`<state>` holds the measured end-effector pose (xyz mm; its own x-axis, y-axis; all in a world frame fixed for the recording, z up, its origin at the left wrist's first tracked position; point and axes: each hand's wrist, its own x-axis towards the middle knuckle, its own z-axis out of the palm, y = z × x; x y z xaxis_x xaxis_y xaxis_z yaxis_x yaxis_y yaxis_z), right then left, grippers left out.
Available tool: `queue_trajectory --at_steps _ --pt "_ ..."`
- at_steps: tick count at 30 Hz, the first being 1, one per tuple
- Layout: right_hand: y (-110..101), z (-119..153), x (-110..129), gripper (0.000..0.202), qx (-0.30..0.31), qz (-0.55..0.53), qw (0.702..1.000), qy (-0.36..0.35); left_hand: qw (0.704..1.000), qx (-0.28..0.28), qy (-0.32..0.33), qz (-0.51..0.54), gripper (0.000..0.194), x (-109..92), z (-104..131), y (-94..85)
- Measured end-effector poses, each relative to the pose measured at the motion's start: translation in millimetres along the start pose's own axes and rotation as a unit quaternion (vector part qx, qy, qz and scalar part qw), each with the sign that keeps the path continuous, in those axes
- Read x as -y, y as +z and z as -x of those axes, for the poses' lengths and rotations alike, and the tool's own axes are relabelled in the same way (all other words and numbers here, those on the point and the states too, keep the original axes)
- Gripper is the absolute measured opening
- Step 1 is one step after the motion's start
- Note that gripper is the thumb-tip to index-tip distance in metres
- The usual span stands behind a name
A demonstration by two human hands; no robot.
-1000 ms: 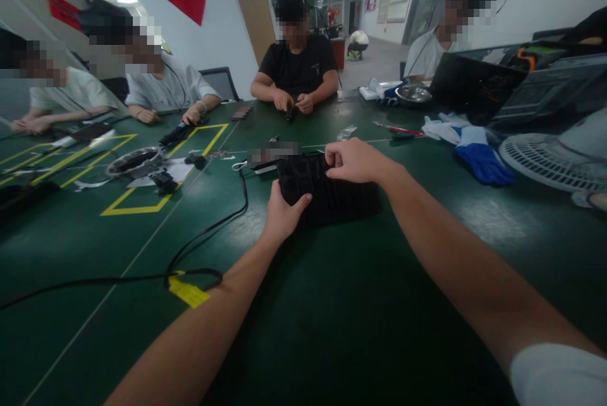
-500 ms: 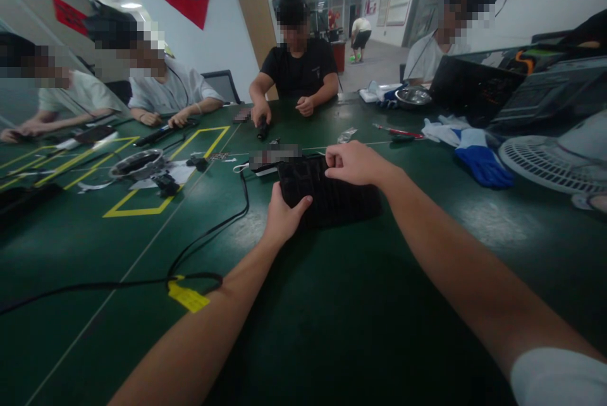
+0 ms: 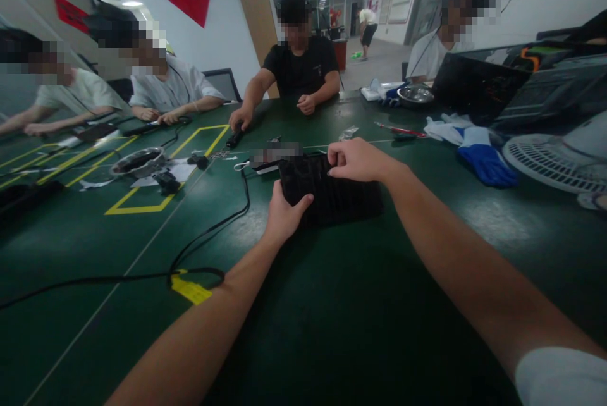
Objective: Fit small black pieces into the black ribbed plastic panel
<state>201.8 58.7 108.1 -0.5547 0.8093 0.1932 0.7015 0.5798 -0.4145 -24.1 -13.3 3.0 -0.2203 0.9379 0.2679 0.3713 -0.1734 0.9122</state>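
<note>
A black tray-like piece with raised ridges or compartments (image 3: pixel 348 200) lies in front of me on the green table (image 3: pixel 332 305). Around its left edge my left hand (image 3: pixel 288 209) is closed, the thumb on top and the other fingers mostly hidden. My right hand (image 3: pixel 358 159) hovers at the tray's far right part with thumb and fingertips pinched together. A tiny pale bit shows at those fingertips, too small to name. Just behind the tray rests a small dark and white device (image 3: pixel 265 167), partly blurred out.
A black cable (image 3: pixel 208 229) with a yellow tag (image 3: pixel 192 290) runs along my left forearm. Further left stands a metal ring-shaped part (image 3: pixel 138 162). To the right are blue-white gloves (image 3: pixel 484 156), a fan (image 3: pixel 545 156) and a metal bowl (image 3: pixel 415 96). Several people sit around the table.
Both my hands and the tray keep almost the same place. Across the table, a co-worker's hand with a dark object has moved to the left.
</note>
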Motion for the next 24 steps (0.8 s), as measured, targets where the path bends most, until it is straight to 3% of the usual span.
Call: queue_trajectory --at_steps 24 --pt "0.6 1.2 -1.1 0.013 0.010 0.000 1.000 0.002 1.000 0.004 -0.007 0.007 0.054 -2.2 1.8 0.3"
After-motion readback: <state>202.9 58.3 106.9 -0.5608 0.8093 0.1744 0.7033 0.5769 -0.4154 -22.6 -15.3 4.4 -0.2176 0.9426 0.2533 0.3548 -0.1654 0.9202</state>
